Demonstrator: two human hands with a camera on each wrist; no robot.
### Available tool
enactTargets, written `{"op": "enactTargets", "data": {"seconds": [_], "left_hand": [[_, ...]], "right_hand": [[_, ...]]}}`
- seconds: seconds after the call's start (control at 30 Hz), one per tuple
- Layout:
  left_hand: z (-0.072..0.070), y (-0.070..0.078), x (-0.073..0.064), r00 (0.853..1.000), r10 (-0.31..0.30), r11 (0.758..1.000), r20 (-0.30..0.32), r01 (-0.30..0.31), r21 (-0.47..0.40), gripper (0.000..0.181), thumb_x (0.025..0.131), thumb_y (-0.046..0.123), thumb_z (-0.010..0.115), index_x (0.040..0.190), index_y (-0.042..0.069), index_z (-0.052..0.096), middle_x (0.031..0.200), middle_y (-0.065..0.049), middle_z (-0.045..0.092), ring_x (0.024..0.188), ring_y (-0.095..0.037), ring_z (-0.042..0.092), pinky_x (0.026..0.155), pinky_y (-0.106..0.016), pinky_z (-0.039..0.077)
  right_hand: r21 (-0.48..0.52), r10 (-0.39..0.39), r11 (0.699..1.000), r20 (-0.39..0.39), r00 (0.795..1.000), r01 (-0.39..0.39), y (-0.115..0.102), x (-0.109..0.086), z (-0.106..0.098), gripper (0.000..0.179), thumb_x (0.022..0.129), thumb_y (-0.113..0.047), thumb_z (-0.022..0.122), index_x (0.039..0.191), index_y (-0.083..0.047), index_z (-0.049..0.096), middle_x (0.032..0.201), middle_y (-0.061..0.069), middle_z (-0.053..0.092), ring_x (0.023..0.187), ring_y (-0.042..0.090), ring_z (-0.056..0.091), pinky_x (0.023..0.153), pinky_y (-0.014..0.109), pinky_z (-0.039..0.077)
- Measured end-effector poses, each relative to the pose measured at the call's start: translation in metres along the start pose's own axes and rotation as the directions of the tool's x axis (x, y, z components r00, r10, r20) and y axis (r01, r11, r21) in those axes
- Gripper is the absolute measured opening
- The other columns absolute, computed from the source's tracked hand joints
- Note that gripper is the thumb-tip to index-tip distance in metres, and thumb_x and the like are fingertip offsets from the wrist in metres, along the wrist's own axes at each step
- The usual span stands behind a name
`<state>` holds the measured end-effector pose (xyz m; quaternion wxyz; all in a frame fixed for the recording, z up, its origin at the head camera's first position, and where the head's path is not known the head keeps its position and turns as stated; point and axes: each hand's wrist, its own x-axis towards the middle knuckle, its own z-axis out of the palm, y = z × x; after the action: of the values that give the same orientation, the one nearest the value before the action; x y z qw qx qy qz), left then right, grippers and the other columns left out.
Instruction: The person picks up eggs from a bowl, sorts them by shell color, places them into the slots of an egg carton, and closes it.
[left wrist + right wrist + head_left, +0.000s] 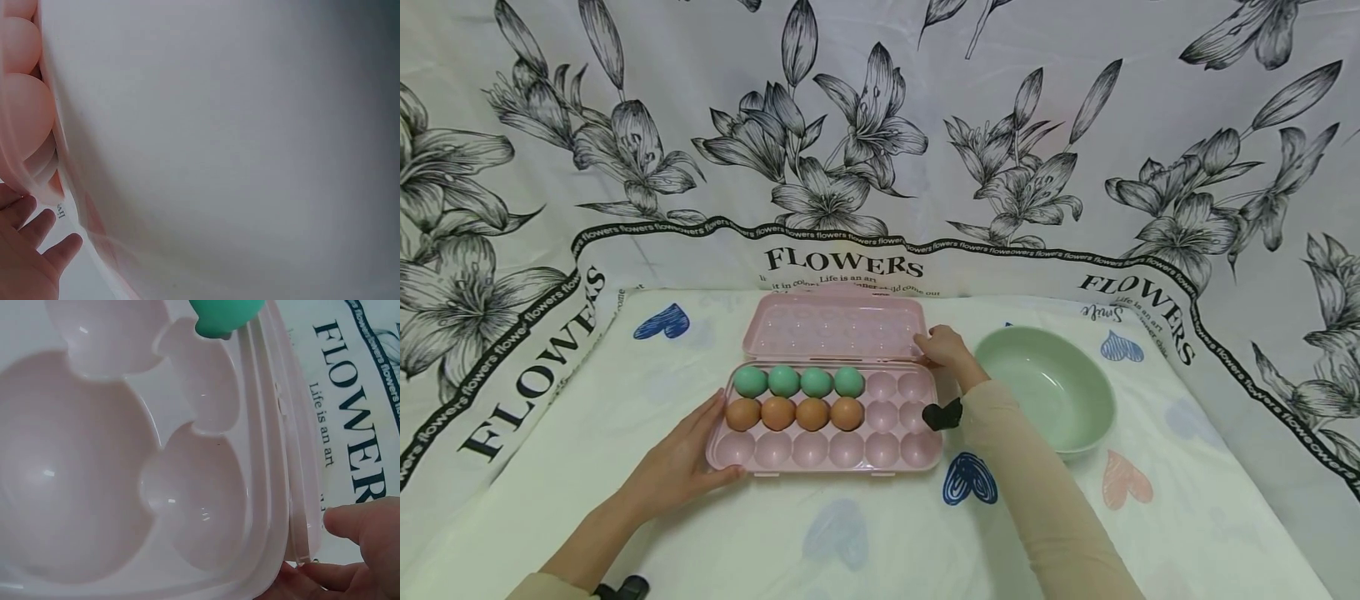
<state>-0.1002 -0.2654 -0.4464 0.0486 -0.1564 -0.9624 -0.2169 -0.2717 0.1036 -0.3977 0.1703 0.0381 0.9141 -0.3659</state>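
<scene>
A pink egg carton [809, 450] lies with its lid [835, 327] folded back. Several green eggs [816, 382] fill the left part of its back row, and several brown eggs [812, 414] sit in the middle row. The front row and the right-hand columns show bare cups. My left hand [673, 467] rests at the carton's left end, fingers fairly straight along the side, thumb by the front corner. With thumb and fingers my right hand [953, 354] pinches the lid's right edge near the hinge; the right wrist view shows the thumb [350, 520] beside that edge.
A light green bowl [1045, 392] stands just right of the carton, partly behind my right forearm. White cloth with heart prints [835, 533] covers the table. A flower-printed curtain [880, 192] hangs behind and at both sides.
</scene>
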Motion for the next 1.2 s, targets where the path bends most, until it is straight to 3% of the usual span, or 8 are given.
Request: {"op": "enactTargets", "data": {"seconds": [0.17,0.23,0.43,0.47,0.57,0.7,0.83,1.2], "left_hand": [[-0.001,0.0,0.0,1.0,-0.012,1.0,0.013,0.013,-0.004,0.108,0.068,0.061,0.07,0.145,0.002,0.023,0.147,-0.019,0.029,0.129,-0.041,0.033,0.097,-0.057,0.036],[0.0,-0.001,0.001,1.0,-0.021,1.0,0.021,0.021,-0.004,0.109,0.067,0.062,0.07,0.145,0.002,0.023,0.148,-0.019,0.028,0.13,-0.04,0.033,0.098,-0.057,0.035],[-0.001,-0.001,0.001,0.999,-0.027,1.0,0.032,0.027,-0.006,0.11,0.067,0.063,0.069,0.145,0.002,0.022,0.148,-0.019,0.028,0.131,-0.041,0.032,0.099,-0.057,0.035],[-0.001,-0.001,0.001,0.999,-0.027,1.0,0.031,0.027,-0.005,0.11,0.067,0.063,0.069,0.145,0.002,0.022,0.148,-0.019,0.028,0.13,-0.041,0.032,0.099,-0.057,0.035],[-0.001,0.0,0.001,0.999,-0.022,1.0,0.025,0.022,-0.006,0.109,0.068,0.062,0.07,0.146,0.003,0.022,0.148,-0.019,0.028,0.13,-0.041,0.033,0.098,-0.057,0.036],[0.0,-0.001,0.001,1.0,-0.003,1.0,0.005,0.003,-0.002,0.108,0.068,0.06,0.071,0.146,0.003,0.022,0.147,-0.018,0.029,0.13,-0.04,0.033,0.097,-0.057,0.036],[0.0,-0.001,0.001,1.0,0.007,1.0,-0.01,-0.007,0.004,0.107,0.067,0.059,0.071,0.145,0.003,0.024,0.147,-0.017,0.03,0.13,-0.038,0.033,0.096,-0.056,0.036],[0.001,-0.002,0.002,1.0,-0.003,1.0,0.006,0.003,0.011,0.109,0.066,0.062,0.071,0.145,0.002,0.023,0.148,-0.017,0.029,0.131,-0.038,0.033,0.098,-0.055,0.036]], "right_hand": [[0.037,-0.012,0.999,0.011,1.0,0.011,0.002,0.002,0.001,0.035,0.094,-0.023,0.044,0.11,0.005,0.057,0.081,0.006,0.056,0.062,0.008,0.055,0.063,0.019,0.05],[0.06,-0.018,0.998,0.008,1.0,0.017,0.004,0.002,0.001,0.034,0.094,-0.02,0.044,0.112,0.004,0.058,0.081,0.005,0.059,0.061,0.006,0.057,0.063,0.018,0.05],[0.046,-0.001,0.999,-0.008,1.0,0.002,0.015,0.023,0.003,0.039,0.092,-0.015,0.046,0.125,0.005,0.052,0.106,0.017,0.063,0.083,0.018,0.066,0.082,0.029,0.053],[0.052,-0.034,0.998,-0.019,0.999,0.035,0.025,0.036,0.006,0.04,0.09,-0.016,0.048,0.124,0.005,0.052,0.107,0.017,0.063,0.082,0.018,0.066,0.079,0.029,0.053],[0.061,-0.024,0.998,-0.026,0.999,0.026,0.03,0.044,0.007,0.043,0.086,-0.011,0.049,0.126,0.004,0.05,0.106,0.016,0.063,0.08,0.019,0.066,0.076,0.03,0.054],[0.149,0.025,0.989,-0.031,0.999,-0.02,0.015,0.023,0.004,0.046,0.083,-0.001,0.046,0.128,0.005,0.046,0.109,0.019,0.063,0.068,0.015,0.066,0.069,0.028,0.056],[0.189,-0.008,0.982,-0.045,0.999,0.017,0.009,0.01,0.002,0.045,0.083,0.001,0.044,0.128,0.007,0.044,0.111,0.022,0.061,0.063,0.01,0.062,0.065,0.024,0.056],[0.211,-0.003,0.977,-0.109,0.994,0.026,0.005,0.005,0.003,0.041,0.084,0.002,0.045,0.125,0.003,0.044,0.113,0.022,0.058,0.085,0.027,0.065,0.073,0.031,0.056]]}}
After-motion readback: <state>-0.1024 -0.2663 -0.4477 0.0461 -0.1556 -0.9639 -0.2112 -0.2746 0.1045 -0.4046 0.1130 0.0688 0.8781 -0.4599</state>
